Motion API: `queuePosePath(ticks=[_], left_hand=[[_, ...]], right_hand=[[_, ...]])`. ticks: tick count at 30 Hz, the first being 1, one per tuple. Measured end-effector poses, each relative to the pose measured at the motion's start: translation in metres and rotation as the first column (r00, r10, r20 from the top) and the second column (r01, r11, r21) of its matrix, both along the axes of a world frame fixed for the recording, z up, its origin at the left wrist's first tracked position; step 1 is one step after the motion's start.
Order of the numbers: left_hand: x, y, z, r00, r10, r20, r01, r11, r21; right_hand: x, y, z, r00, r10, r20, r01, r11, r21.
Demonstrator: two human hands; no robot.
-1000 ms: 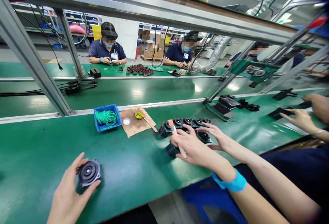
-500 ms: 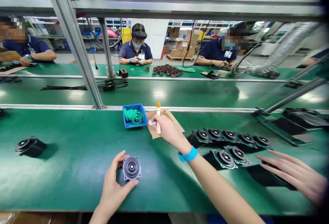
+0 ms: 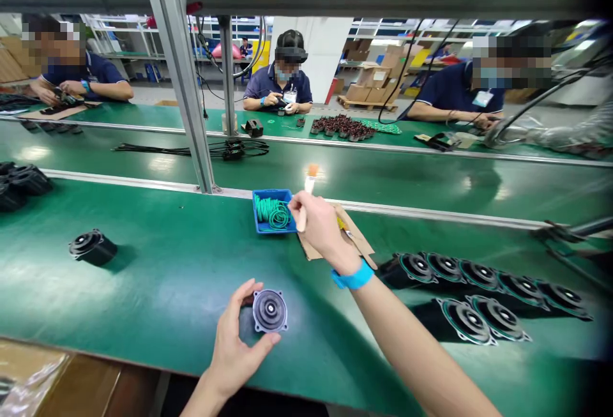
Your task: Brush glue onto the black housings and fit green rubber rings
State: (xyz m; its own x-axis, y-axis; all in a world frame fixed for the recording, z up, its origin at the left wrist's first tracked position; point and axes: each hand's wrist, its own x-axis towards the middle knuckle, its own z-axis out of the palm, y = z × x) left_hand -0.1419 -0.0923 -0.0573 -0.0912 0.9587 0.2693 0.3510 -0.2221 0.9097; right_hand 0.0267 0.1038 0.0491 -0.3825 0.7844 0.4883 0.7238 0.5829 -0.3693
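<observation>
Left hand [image 3: 234,347]: pinching the round black part [image 3: 270,310] by its rim, near the counter [image 3: 158,276] front edge.
Right hand [image 3: 320,228]: grip closed on a small brush [image 3: 306,200] beside the blue bin [image 3: 272,211].
Handling: part looking rigid, light; flange edges seeming safest.
Change: brush hand is lifting slightly from the cardboard [image 3: 357,238].

Bright overhead light, glare on the green belt [image 3: 383,181], blurred, warped edges.

Glossy green belt [image 3: 158,276]; matt black, seemingly plastic speaker part [image 3: 270,310]; blue plastic bin [image 3: 261,225]; brown cardboard sheet [image 3: 354,235]
</observation>
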Motion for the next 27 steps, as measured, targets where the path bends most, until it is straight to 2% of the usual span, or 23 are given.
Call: queuePosePath(ticks=[2,3,6,7,9,12,14,18,22,27], left_hand=[[0.001,0.001,0.001,1.0,0.017,0.024,-0.017,1.0,0.006],[0.002,0.001,0.001,0.999,0.021,0.033,-0.022,1.0,0.013],[0.001,0.001,0.004,1.0,-0.001,0.028,-0.001,0.999,0.049],[0.001,0.001,0.005,1.0,-0.012,0.016,0.011,0.998,0.063],[-0.001,0.001,0.007,0.999,-0.023,-0.022,0.025,0.996,0.088],[-0.005,0.0,0.011,0.995,-0.01,-0.101,0.021,0.994,0.105],[-0.008,0.001,0.014,0.988,-0.01,-0.155,0.029,0.993,0.118],[-0.012,0.002,0.017,0.974,-0.034,-0.223,0.069,0.985,0.155],[-0.013,0.003,0.016,0.97,-0.017,-0.244,0.074,0.972,0.225],[-0.01,0.0,0.008,0.95,0.066,-0.304,0.056,0.925,0.375]], right_hand=[[0.008,-0.029,0.008,0.989,0.076,-0.13,-0.087,0.993,-0.079],[0.01,-0.044,0.009,0.965,0.142,-0.219,-0.179,0.971,-0.16],[0.009,-0.081,0.001,0.875,0.279,-0.396,-0.435,0.813,-0.388],[0.008,-0.089,-0.005,0.871,0.298,-0.391,-0.46,0.776,-0.432],[0.005,-0.098,-0.016,0.88,0.315,-0.356,-0.46,0.756,-0.467],[0.007,-0.103,-0.024,0.881,0.331,-0.339,-0.452,0.802,-0.391],[0.011,-0.104,-0.024,0.86,0.409,-0.306,-0.493,0.82,-0.29],[0.021,-0.108,-0.027,0.79,0.601,-0.12,-0.613,0.78,-0.125],[0.028,-0.109,-0.04,0.804,0.591,-0.058,-0.592,0.806,0.0],[0.034,-0.113,-0.052,0.787,0.616,0.034,-0.607,0.764,0.219]])
